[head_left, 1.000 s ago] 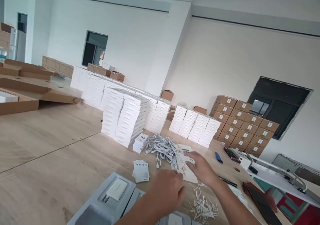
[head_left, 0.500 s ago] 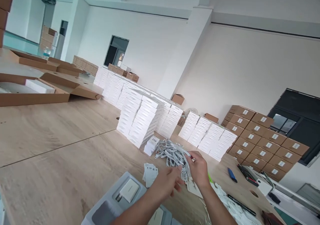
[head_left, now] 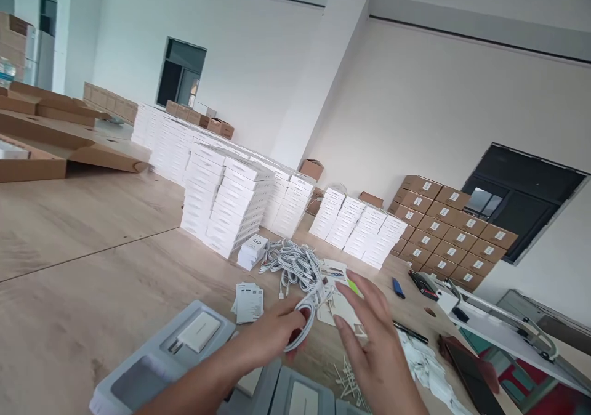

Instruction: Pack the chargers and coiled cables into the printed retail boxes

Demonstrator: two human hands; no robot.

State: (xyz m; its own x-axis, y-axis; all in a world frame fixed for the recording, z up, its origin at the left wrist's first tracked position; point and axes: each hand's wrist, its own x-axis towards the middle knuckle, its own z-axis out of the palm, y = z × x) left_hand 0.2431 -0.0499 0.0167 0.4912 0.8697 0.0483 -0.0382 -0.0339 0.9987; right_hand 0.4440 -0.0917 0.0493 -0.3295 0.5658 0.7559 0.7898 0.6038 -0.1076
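My left hand is closed around a coiled white cable, its loop hanging below the fingers. To its right, my right hand is open, with the thumb and fingers spread and apart from the coil. Just behind lies a heap of white cables. Grey trays sit beneath and left of my forearm; one holds a white charger beside a bare recess. A small pile of printed cards lies between the tray and the heap.
Stacks of white boxes stand behind the cables, beside a small white box. Short white ties lie scattered near my right hand. A blue object, a black pen and a dark phone-like slab are at the right.
My left hand has taken a coiled cable, now apart from the heap. My right hand has come away from the heap and opened. The camera view has turned right.
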